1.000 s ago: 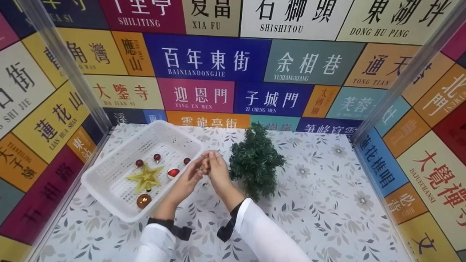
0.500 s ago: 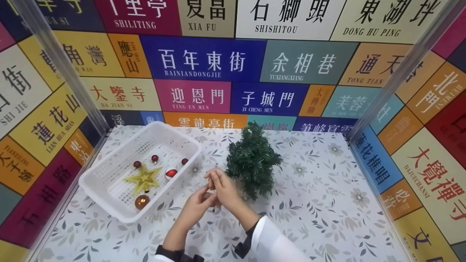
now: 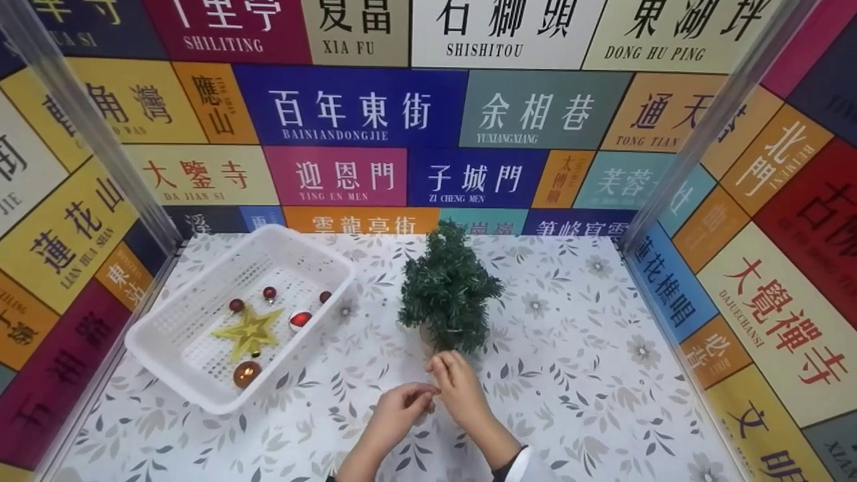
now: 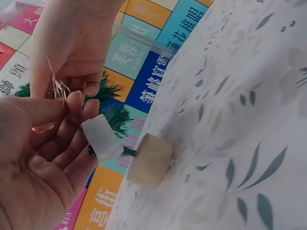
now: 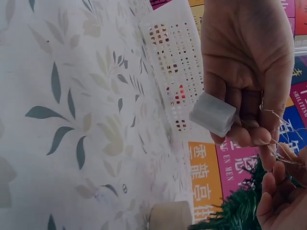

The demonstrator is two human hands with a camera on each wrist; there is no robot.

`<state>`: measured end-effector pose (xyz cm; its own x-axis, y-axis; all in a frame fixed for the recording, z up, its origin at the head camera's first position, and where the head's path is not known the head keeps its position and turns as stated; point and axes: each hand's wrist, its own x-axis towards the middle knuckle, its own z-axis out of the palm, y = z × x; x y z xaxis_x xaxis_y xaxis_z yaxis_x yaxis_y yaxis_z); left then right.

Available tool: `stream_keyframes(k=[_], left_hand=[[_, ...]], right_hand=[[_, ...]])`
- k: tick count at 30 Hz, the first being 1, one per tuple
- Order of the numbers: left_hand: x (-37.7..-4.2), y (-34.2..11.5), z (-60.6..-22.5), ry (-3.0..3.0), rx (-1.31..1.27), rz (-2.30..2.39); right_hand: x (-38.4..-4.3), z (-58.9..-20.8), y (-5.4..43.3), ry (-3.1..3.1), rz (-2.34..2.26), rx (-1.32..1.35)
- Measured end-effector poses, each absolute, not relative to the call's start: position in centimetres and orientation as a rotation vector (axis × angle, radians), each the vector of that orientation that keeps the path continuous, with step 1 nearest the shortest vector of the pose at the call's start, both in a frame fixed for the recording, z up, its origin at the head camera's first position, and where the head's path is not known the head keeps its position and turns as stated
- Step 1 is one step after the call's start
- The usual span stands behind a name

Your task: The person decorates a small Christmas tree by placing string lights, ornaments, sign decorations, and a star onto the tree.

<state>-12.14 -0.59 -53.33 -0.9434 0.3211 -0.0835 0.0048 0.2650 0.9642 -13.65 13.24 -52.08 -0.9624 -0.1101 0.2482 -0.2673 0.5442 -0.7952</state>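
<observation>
Both hands meet in front of a small green artificial Christmas tree (image 3: pixel 448 288), which stands on a round beige base (image 4: pixel 151 160). Fine silvery wire of string lights (image 4: pixel 58 91) runs between their fingertips. My left hand (image 3: pixel 402 415) pinches the wire between thumb and fingers, and a small white box (image 5: pixel 212 115), seemingly the battery case, sits below those fingers. My right hand (image 3: pixel 462 388) pinches the wire just opposite, its fingertips almost touching the left ones. From the head view, the box is hidden and the wire barely shows.
Left of the tree stands a white perforated plastic basket (image 3: pixel 150 348). Inside lie a gold star (image 3: pixel 249 331), an orange-brown bauble (image 3: pixel 247 374), a red-and-white one (image 3: pixel 300 321) and several small dark red balls. Printed panels wall the leaf-patterned table (image 3: pixel 576 402) behind and at the sides.
Both hands, still together, have moved from between basket and tree to the near side of the tree, closer to me. The head view has turned slightly right. Tree and basket keep their places.
</observation>
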Motion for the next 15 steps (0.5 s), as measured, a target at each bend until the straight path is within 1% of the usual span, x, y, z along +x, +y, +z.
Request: stream_keyframes(k=[6, 10, 15], left_hand=[[-12.2, 0.4, -54.7, 2.250, 0.199, 1.739], [-12.0, 0.7, -55.7, 2.219, 0.175, 1.749], [-12.0, 0.8, -56.6, 2.177, 0.182, 1.782]], right_hand=[[-13.0, -53.6, 15.0, -2.615, 1.673, 0.296], [-12.6, -54.3, 15.8, -2.673, 1.650, 0.263], [-12.5, -55.1, 16.8, -2.751, 1.672, 0.309]])
